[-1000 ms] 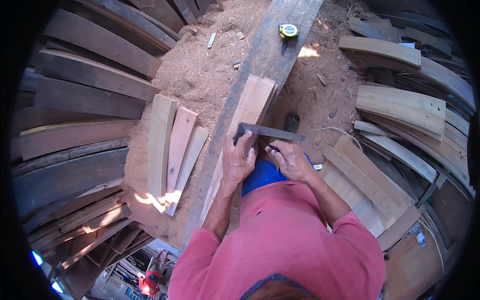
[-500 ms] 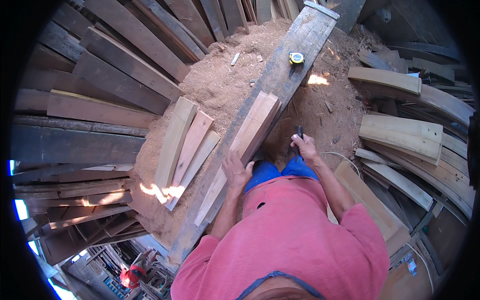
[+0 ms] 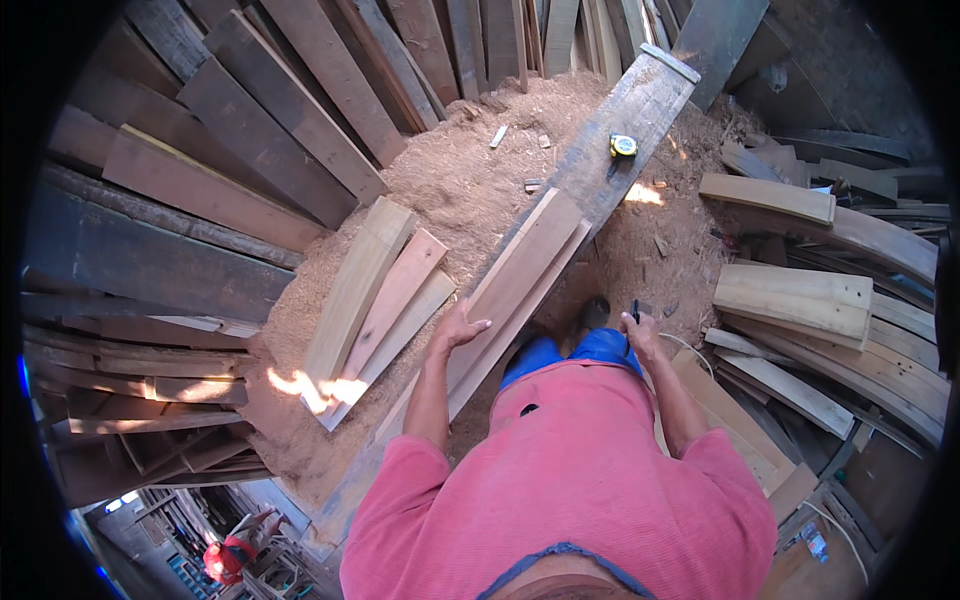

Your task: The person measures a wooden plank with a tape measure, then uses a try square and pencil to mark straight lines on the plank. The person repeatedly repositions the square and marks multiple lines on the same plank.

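A long planed wooden board (image 3: 525, 250) lies lengthwise on the narrow workbench plank (image 3: 655, 95). A second board (image 3: 555, 270) shows along its right side, under or against it; I cannot tell which. My left hand (image 3: 460, 326) rests on the left edge of the upper board, thumb stretched across it. At the right, away from the boards, my right hand (image 3: 641, 330) is closed round a slim black-handled tool (image 3: 636, 311), whose kind I cannot make out. A yellow tape measure (image 3: 623, 146) sits on the far part of the bench plank.
Three cut boards (image 3: 385, 300) lie on sawdust (image 3: 450, 180) left of the bench. Tall planks (image 3: 290, 110) lean round the far left. Stacked lumber (image 3: 795, 300) is at the right, with a pale cable (image 3: 690, 347) near it. A person in red (image 3: 228, 560) is far off, lower left.
My left hand has shifted from the board's right side to its left edge. The boards now show a stepped right side. My right hand has moved right with the black-handled tool.
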Available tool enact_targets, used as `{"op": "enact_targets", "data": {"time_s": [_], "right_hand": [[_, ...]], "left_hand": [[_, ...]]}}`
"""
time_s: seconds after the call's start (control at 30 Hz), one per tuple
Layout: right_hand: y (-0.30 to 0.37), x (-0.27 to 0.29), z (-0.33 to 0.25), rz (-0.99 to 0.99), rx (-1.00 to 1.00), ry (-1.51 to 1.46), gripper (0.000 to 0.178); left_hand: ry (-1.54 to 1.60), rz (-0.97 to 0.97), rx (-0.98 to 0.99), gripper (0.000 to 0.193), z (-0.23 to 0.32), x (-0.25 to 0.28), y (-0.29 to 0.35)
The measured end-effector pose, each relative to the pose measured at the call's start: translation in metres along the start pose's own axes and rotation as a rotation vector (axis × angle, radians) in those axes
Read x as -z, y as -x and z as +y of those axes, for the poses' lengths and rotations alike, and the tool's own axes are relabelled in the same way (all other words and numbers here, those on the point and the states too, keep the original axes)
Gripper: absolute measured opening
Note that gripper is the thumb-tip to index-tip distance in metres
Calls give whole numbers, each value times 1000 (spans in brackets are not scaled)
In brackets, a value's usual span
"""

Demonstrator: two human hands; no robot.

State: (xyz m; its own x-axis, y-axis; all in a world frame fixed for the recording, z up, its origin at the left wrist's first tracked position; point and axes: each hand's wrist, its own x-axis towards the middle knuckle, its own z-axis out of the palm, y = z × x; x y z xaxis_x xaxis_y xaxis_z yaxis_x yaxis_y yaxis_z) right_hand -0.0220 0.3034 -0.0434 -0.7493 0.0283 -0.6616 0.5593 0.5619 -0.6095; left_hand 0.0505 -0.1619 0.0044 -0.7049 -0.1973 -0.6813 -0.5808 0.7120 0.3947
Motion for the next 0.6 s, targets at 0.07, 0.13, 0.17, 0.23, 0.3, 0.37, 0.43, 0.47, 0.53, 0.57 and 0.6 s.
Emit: {"op": "enact_targets", "data": {"time_s": [0.07,0.13,0.17,0.23,0.3,0.37,0.43,0.47,0.53,0.57,0.6], "right_hand": [[6,-14,0,-19,72,58,40],[11,-27,-4,-32,22,111,43],[14,-34,-6,-38,81,119,43],[16,-43,-11,-41,100,171,44],[13,-52,-20,-62,142,151,44],[9,-61,-28,-102,95,153,44],[2,-66,-35,-112,203,212,44],[0,-68,-38,-112,210,243,44],[-4,-71,-41,-126,227,272,45],[-8,-73,-42,-141,240,270,46],[-10,-74,-43,-152,211,273,46]], "left_hand": [[27,9,-3,99,0,0,-1],[32,15,-21,97,2,3,2],[95,9,-58,96,3,10,5],[210,-18,-114,94,11,25,18],[406,89,-259,85,16,58,38],[556,213,-326,79,21,101,63],[837,290,-311,70,14,147,96],[901,380,-336,69,4,169,116],[1088,584,-485,65,-20,210,148],[1182,726,-511,64,-34,225,160],[1263,764,-626,63,-49,238,173]]}}
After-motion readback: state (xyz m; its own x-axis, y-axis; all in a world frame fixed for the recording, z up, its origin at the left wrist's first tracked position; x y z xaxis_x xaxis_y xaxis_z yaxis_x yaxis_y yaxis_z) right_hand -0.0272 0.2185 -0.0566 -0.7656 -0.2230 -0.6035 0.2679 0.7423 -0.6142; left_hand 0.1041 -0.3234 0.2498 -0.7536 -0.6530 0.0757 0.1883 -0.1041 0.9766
